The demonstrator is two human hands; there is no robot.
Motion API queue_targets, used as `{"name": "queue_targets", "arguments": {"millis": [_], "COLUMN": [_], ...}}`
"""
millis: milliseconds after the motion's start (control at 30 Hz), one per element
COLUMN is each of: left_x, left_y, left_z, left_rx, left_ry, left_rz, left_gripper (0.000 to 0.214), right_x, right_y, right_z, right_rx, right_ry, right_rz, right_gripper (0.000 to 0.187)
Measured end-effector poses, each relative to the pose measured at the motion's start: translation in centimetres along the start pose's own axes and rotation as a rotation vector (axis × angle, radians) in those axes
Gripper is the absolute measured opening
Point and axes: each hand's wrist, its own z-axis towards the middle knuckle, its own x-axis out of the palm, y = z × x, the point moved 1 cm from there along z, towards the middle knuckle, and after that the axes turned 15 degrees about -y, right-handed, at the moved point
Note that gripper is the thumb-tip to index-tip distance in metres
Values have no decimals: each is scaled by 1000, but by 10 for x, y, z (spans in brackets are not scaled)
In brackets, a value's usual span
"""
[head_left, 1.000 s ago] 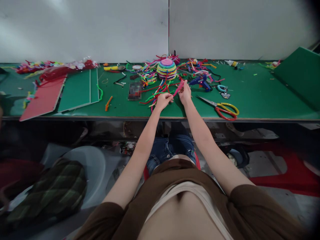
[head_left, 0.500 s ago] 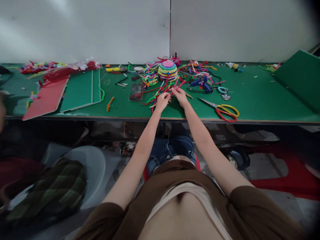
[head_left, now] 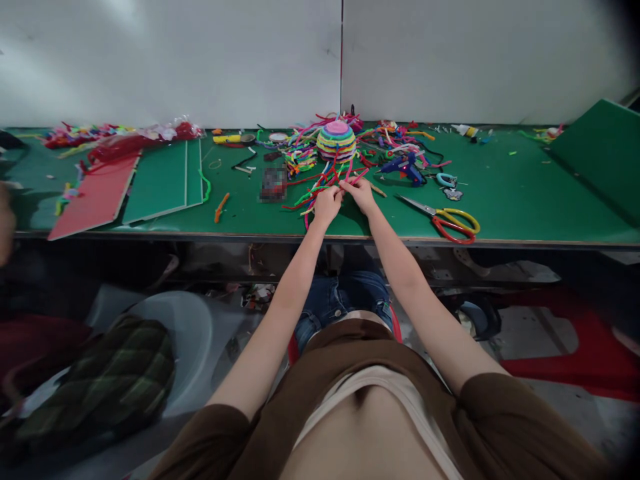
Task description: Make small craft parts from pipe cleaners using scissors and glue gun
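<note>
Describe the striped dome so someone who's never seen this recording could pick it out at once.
On the long green table, find the left hand and right hand close together near the front edge. Just beyond them, toward the wall, sits the striped dome. Its stacked bright bands and pink top make one rounded form, unlike the pipe cleaners strewn on either side.

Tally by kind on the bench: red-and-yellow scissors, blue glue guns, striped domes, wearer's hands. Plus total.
Red-and-yellow scissors: 1
Blue glue gun: 1
Striped dome: 1
Wearer's left hand and right hand: 2
Total: 5
</note>
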Motion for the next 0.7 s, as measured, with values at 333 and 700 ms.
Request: {"name": "queue_targets", "arguments": {"millis": [333,700], "left_x": [3,-1], "left_y": [-11,-10], "left_z": [-10,-9], "left_rx": [136,65], "left_ry": [-94,-215], "left_rz": [450,327], "left_gripper": [23,18], "right_x": [-1,-2], "right_y": [-10,-10], "right_z": [8,8], "right_rx": [-159,-205], "right_ry": [-81,-74], "right_rz": [-154,-170], "right_gripper": [28,37]}}
